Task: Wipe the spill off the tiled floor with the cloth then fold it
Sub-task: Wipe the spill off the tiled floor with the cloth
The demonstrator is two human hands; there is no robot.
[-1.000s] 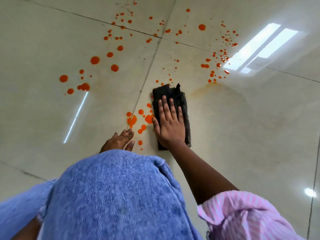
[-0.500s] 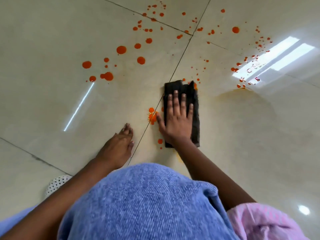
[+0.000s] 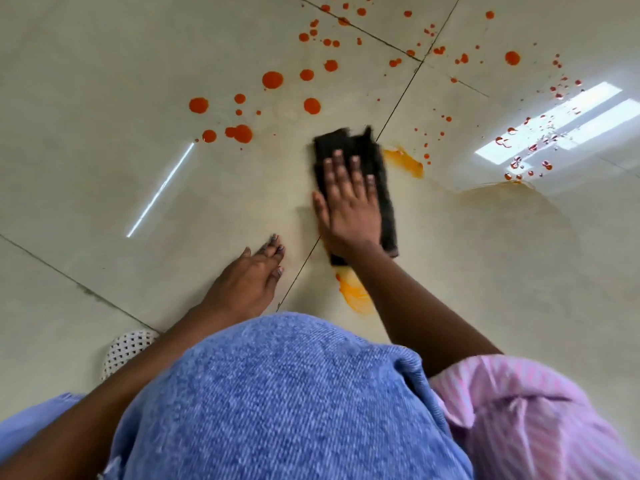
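A dark folded cloth [image 3: 375,157] lies flat on the cream tiled floor [image 3: 104,98]. My right hand [image 3: 348,202] presses down on it with fingers spread. My left hand [image 3: 251,282] rests flat on the floor to the left, holding nothing. Orange-red spill drops [image 3: 272,80] are scattered ahead and to the right. Smeared orange streaks sit right of the cloth [image 3: 405,162] and behind it near my wrist [image 3: 355,296]. A thin orange wipe line [image 3: 498,185] arcs at the right.
My knee in blue denim [image 3: 284,393] fills the lower frame, with a pink striped sleeve [image 3: 519,417] at lower right. A white perforated shoe [image 3: 126,348] shows at the left. Window glare [image 3: 561,123] reflects on the tile at right.
My right hand slid the cloth leftward over the drops near the tile joint, leaving orange smears beside and behind it. My left hand stays planted on the floor.
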